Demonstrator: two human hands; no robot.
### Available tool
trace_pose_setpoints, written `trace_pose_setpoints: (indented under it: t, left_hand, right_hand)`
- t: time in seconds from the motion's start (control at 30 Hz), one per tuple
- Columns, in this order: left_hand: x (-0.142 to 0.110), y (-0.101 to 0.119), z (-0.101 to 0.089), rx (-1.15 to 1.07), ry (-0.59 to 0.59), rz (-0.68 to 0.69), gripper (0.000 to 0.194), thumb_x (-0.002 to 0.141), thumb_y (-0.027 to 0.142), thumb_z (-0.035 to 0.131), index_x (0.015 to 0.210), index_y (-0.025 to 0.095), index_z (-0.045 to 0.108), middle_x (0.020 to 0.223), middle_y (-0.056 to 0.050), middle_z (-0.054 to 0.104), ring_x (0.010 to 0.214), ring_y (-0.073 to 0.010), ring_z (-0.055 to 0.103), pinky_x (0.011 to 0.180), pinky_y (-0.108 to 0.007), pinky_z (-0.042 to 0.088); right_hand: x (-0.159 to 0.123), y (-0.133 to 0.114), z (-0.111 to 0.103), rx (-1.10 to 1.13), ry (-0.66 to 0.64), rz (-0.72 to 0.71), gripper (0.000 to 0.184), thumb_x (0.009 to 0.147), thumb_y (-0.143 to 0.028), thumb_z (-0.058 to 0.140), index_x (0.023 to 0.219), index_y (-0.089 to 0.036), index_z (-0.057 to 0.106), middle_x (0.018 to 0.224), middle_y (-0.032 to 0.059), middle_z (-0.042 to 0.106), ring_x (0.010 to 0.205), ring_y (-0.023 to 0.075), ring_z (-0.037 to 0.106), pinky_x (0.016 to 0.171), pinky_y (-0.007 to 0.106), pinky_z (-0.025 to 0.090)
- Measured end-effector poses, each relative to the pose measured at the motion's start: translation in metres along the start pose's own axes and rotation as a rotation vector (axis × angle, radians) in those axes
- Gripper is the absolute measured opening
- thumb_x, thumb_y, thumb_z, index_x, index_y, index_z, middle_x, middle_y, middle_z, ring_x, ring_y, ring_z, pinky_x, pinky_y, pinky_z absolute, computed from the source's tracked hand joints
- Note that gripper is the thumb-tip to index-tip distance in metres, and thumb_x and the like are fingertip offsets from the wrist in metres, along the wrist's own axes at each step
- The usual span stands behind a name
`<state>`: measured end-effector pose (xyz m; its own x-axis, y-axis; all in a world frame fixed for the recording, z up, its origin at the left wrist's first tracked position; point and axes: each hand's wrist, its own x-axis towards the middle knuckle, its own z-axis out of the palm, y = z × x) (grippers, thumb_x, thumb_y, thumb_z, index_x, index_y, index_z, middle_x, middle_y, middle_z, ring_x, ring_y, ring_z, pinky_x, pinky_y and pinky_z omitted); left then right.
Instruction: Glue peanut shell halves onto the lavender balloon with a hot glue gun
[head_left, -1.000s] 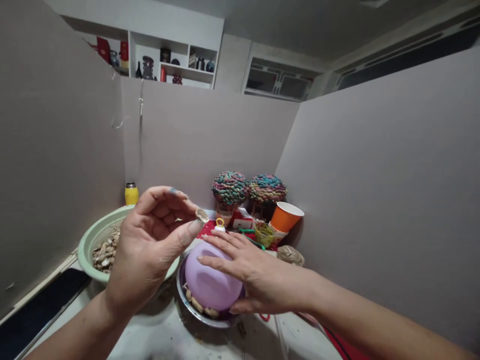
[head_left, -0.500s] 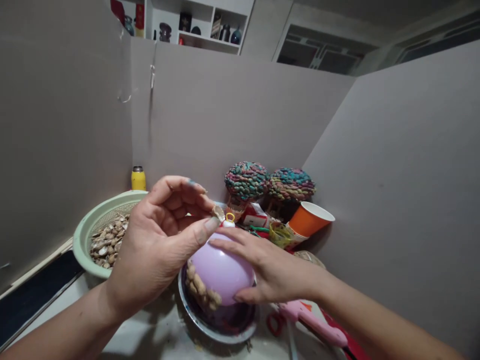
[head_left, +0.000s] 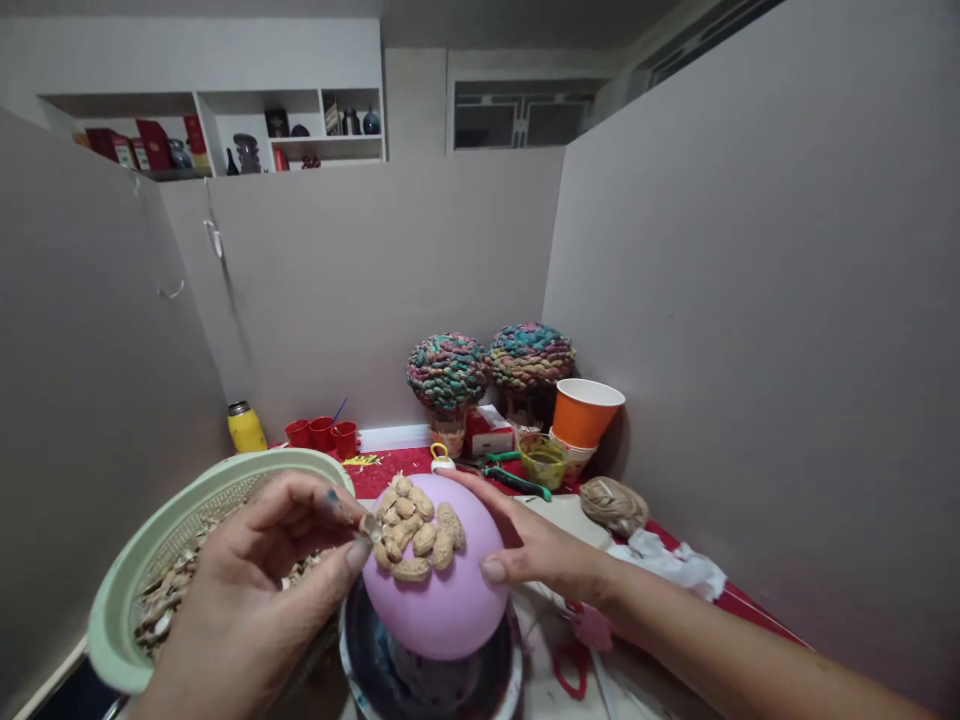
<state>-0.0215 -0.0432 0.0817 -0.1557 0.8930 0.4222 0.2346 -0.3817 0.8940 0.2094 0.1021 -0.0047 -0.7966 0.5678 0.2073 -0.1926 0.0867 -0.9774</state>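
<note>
A purple balloon (head_left: 439,620) rests over a dark-stained bowl (head_left: 514,672), with a cluster of peanut shells (head_left: 424,540) on its upper left side. My right hand (head_left: 544,545) steadies the balloon from the right, thumb in front and fingers curving over the far side. Between the thumb and fingertips of my left hand (head_left: 259,570) is a piece of peanut shell (head_left: 370,526), close to the left edge of the cluster. Beneath and behind that hand stands a pale green basket (head_left: 112,610) holding many loose shells, partly covered by the hand.
Two multicoloured shell-covered balls (head_left: 448,372) stand at the back wall. Right of them are an orange paper cup (head_left: 585,418), a yellowish bowl (head_left: 541,462), green-handled pliers (head_left: 517,484) and twine (head_left: 613,505). Red cups (head_left: 321,433) and a yellow bottle (head_left: 247,428) stand back left.
The balloon has turned, bringing its shell cluster from the lower left to the top, facing me. My left hand has moved lower and left with the shell piece. The camera view has shifted.
</note>
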Motion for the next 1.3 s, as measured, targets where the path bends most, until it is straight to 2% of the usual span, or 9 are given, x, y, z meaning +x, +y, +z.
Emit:
trace_pose_setpoints:
  t: [0.13,0.23,0.37,0.77,1.0,1.07,1.13,1.2,1.3]
  left_hand:
    - [-0.002,0.002,0.007,0.22,-0.115,0.011,0.002,0.082,0.024,0.067,0.081,0.022,0.066,0.079,0.0,0.07,0.076,-0.0159,0.068,0.071,-0.024,0.055]
    - [-0.001,0.001,0.013,0.327,-0.204,0.059,0.006,0.086,0.026,0.062,0.084,0.023,0.066,0.081,-0.001,0.07,0.075,-0.0172,0.067,0.069,-0.027,0.054]
    - [0.002,0.0,0.018,0.433,-0.247,0.099,0.007,0.087,0.025,0.059,0.081,0.023,0.063,0.08,0.0,0.069,0.075,-0.0167,0.066,0.07,-0.027,0.053]
    - [0.008,0.001,0.029,0.695,-0.255,0.222,0.011,0.088,0.022,0.056,0.078,0.02,0.059,0.071,0.0,0.06,0.063,-0.0147,0.057,0.059,-0.026,0.047]
    - [0.007,-0.001,0.027,0.705,-0.23,0.342,0.007,0.087,0.019,0.058,0.082,0.021,0.062,0.072,-0.001,0.063,0.064,-0.0159,0.059,0.059,-0.026,0.047]
    - [0.006,-0.003,0.025,0.68,-0.19,0.386,0.007,0.085,0.016,0.06,0.083,0.022,0.063,0.072,0.0,0.063,0.064,-0.0159,0.059,0.059,-0.027,0.048]
    - [0.006,-0.007,0.023,0.65,-0.13,0.426,0.011,0.083,0.014,0.062,0.087,0.024,0.064,0.079,-0.001,0.066,0.071,-0.0175,0.062,0.064,-0.028,0.05]
    - [0.006,-0.011,0.021,0.609,-0.092,0.448,0.016,0.082,0.013,0.064,0.091,0.026,0.066,0.094,-0.004,0.068,0.088,-0.0207,0.065,0.076,-0.032,0.051]
    - [0.005,-0.019,0.019,0.515,-0.103,0.414,0.017,0.086,0.016,0.061,0.093,0.029,0.069,0.112,-0.005,0.066,0.11,-0.0242,0.06,0.094,-0.041,0.046]
  right_hand:
    - [0.002,0.009,-0.003,0.051,0.008,-0.043,0.103,0.065,-0.045,0.085,0.149,-0.026,0.028,0.146,0.0153,0.043,0.129,0.0354,0.047,0.101,0.05,0.043]
    - [0.002,0.011,-0.003,0.053,0.01,-0.052,0.104,0.064,-0.043,0.086,0.149,-0.026,0.028,0.146,0.0158,0.044,0.128,0.0351,0.048,0.1,0.05,0.045]
    - [-0.001,0.008,0.0,0.046,0.026,-0.053,0.105,0.064,-0.043,0.087,0.15,-0.027,0.028,0.149,0.0154,0.04,0.131,0.0347,0.045,0.103,0.05,0.043]
    - [-0.001,0.009,-0.001,-0.005,0.054,-0.081,0.107,0.062,-0.046,0.088,0.149,-0.025,0.03,0.143,0.016,0.046,0.127,0.0346,0.048,0.103,0.051,0.042]
    - [-0.002,0.005,0.004,0.03,0.079,-0.064,0.103,0.062,-0.044,0.087,0.147,-0.027,0.032,0.144,0.015,0.046,0.129,0.0341,0.047,0.102,0.05,0.043]
    - [-0.002,0.007,0.004,0.058,0.086,-0.069,0.101,0.063,-0.044,0.087,0.147,-0.028,0.033,0.145,0.015,0.045,0.13,0.0348,0.046,0.102,0.051,0.043]
    - [-0.002,0.009,0.004,0.075,0.079,-0.069,0.099,0.063,-0.045,0.086,0.146,-0.028,0.034,0.147,0.015,0.042,0.132,0.0351,0.043,0.102,0.051,0.043]
    - [-0.002,0.01,0.004,0.088,0.067,-0.063,0.098,0.064,-0.046,0.086,0.146,-0.028,0.034,0.149,0.0145,0.04,0.134,0.035,0.041,0.103,0.051,0.042]
    - [-0.005,0.011,0.006,0.063,0.054,-0.039,0.099,0.065,-0.047,0.085,0.147,-0.029,0.033,0.15,0.0135,0.039,0.132,0.0343,0.043,0.103,0.051,0.041]
